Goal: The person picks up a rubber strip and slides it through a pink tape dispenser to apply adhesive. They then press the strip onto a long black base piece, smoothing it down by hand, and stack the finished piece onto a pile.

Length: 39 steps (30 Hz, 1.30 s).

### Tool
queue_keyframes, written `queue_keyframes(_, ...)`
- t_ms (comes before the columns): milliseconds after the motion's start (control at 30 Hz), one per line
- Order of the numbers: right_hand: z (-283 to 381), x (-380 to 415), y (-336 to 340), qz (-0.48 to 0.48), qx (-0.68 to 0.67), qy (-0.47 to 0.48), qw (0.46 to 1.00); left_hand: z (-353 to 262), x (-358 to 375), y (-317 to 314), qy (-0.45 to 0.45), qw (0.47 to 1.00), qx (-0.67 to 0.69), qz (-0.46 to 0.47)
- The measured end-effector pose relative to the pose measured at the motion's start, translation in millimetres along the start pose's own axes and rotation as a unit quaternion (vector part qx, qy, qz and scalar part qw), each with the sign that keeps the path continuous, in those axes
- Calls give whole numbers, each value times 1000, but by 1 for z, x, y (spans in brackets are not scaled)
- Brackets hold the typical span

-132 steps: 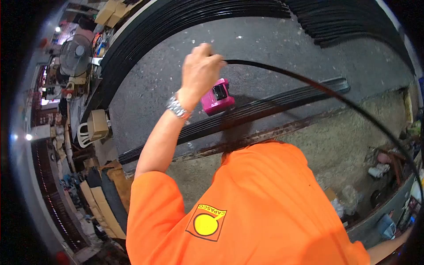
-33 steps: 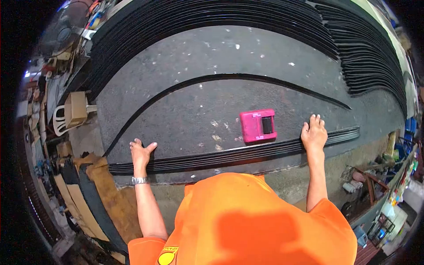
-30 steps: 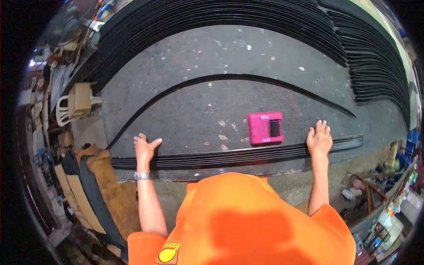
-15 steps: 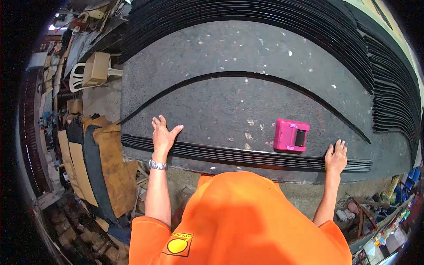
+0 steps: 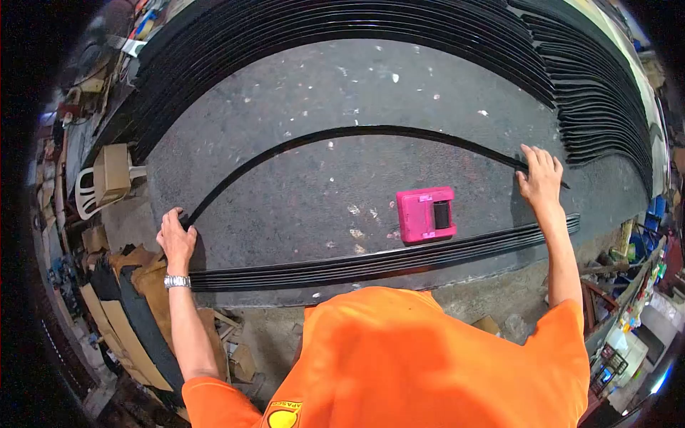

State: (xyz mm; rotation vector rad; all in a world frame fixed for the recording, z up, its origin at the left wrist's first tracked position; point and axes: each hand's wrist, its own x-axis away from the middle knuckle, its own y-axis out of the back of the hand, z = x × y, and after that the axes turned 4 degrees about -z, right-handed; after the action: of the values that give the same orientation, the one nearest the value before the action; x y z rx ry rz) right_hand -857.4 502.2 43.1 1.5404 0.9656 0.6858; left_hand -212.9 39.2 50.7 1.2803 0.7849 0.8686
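Note:
A long thin black strip (image 5: 371, 130) lies across the dark worktop, seen as an arch. My left hand (image 5: 176, 242) has fingers and thumb closed around its left end. Near the right end, my right hand (image 5: 544, 182) grips the same strip between thumb and fingers, and a short tip sticks out beyond it. Closer to my body lies a row of several black strips (image 5: 371, 269), side by side along the table's front edge. Between the row and the single strip sits a pink box-like tool (image 5: 417, 215) with a dark roller-like insert.
Many black strips (image 5: 357, 25) are lined up along the far side of the worktop (image 5: 300, 178). Another stack of strips (image 5: 599, 100) stands at the far right. To the left are a white chair with a cardboard box (image 5: 112, 173) and leaning cardboard sheets (image 5: 118, 332).
Both hands have left the front row of strips and moved outward and away from me onto the single strip's ends. My view has turned slightly.

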Motion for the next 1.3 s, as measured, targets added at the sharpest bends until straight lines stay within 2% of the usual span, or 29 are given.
queue_keyframes(67, 3, -11, -5, -3, 2, 22, 1000, 7, -11, -4, 23, 996, -38, 74)
queue_keyframes(100, 3, -15, -6, 29, 10, 18, 999, 7, -16, -3, 35, 991, -58, 111)
queue_keyframes(167, 2, -21, -9, 89, 25, 10, 996, 6, -18, -4, 41, 987, -89, 130)
queue_keyframes(267, -2, -22, -19, 76, 32, 22, 996, 9, -31, -2, 64, 976, -87, 187)
queue_keyframes(367, -14, -24, -28, 71, 18, 44, 996, 22, -36, -6, 19, 981, -83, 177)
queue_keyframes(467, -16, -27, -25, 67, 9, 35, 997, 33, -42, -9, -3, 993, -64, 95)
queue_keyframes(567, -13, -27, -22, 65, 6, 27, 998, 36, -45, -9, -17, 994, -44, 95)
queue_keyframes(700, -19, -24, -27, 83, 18, 19, 996, 39, -44, -9, 26, 989, -38, 144)
queue_keyframes(800, -18, -17, -17, 113, -14, -2, 993, 35, -38, 6, 8, 987, -12, 158)
queue_keyframes(833, -15, -14, -7, 126, -30, -12, 992, 36, -36, 12, 9, 982, 15, 190)
queue_keyframes(900, -2, -4, 20, 185, -40, -72, 979, 43, -26, 21, 7, 965, 68, 253)
queue_keyframes(933, 5, 1, 30, 215, -45, -103, 970, 48, -13, 20, -22, 965, 113, 234)
queue_keyframes(967, 8, 7, 33, 233, -67, -114, 963, 54, -4, 20, -43, 956, 142, 255)
queue_keyframes(1033, 11, 28, 39, 272, -108, -140, 946, 43, 9, 38, -5, 920, 182, 348)
queue_keyframes(1067, 10, 36, 40, 286, -164, -141, 934, 31, 17, 52, 32, 887, 257, 383)
queue_keyframes(1133, 20, 47, 56, 312, -246, -176, 901, 23, 34, 65, 84, 809, 382, 439)
queue_keyframes(1167, 21, 54, 58, 309, -276, -193, 890, 28, 42, 65, 141, 763, 435, 458)
queue_keyframes(1233, 13, 72, 37, 274, -422, -177, 846, 23, 56, 81, 258, 651, 528, 481)
queue_keyframes(1267, 17, 83, 34, 255, -528, -201, 785, 16, 62, 86, 282, 660, 498, 486)
queue_keyframes(1300, 25, 86, 40, 289, -548, -235, 749, 16, 68, 83, 265, 659, 499, 497)
